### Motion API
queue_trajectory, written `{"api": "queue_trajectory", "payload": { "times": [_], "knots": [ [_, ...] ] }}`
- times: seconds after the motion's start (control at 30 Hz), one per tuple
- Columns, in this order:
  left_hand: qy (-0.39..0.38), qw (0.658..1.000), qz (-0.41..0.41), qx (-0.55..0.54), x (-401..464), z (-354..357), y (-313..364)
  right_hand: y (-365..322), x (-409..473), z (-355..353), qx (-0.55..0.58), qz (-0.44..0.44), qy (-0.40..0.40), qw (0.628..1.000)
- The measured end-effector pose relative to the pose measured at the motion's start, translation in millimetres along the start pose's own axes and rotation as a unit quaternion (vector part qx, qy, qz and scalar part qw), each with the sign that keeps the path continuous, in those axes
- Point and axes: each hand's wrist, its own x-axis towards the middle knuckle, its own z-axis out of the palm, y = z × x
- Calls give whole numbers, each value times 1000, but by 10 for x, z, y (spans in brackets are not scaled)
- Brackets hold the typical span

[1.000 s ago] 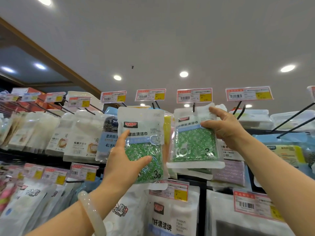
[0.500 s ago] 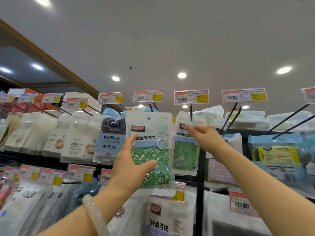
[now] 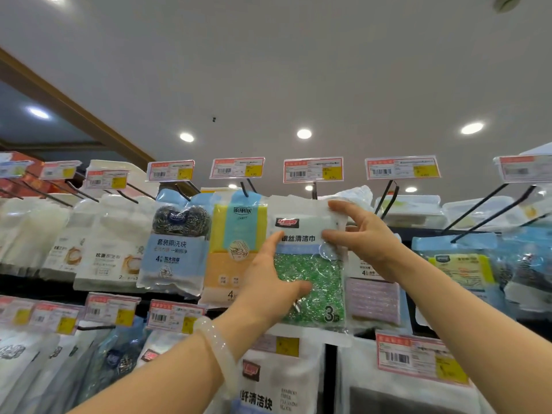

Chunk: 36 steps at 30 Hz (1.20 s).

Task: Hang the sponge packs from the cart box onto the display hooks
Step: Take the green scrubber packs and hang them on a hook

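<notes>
Steel wool pack [image 3: 178, 243] and yellow sponge pack [image 3: 236, 249] hung leftmost, then the left hand [image 3: 270, 282] gripped the green sponge pack [image 3: 310, 264] by its lower left while the right hand [image 3: 363, 239] pinched its top right beneath a hook [image 3: 314, 191].

Steel-wool scourer pack [image 3: 176, 243] hangs beside yellow-blue sponge pack [image 3: 236, 249]; price tags [image 3: 313, 170] above; recessed ceiling lights [image 3: 304, 133] lit.
</notes>
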Motion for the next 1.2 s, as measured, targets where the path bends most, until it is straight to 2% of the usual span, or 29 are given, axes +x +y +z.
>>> {"api": "queue_trajectory", "payload": {
  "times": [0.33, 0.93, 1.1, 1.2],
  "knots": [
    [10, 998, 46, 29, 356, 95, 157, -38, 246, -41, 54, -34, 42, 997],
    [7, 999, 8, 41, 510, 135, 13, 9, 435, 26, -1, -9, 72, 997],
    [-10, 997, -20, 77, 510, 186, -63, 124, 447, 39, -113, 34, 57, 991],
    [-3, 986, -44, 163, 558, 264, -71, 174, 423, 97, -322, 31, 103, 941]
  ]
}}
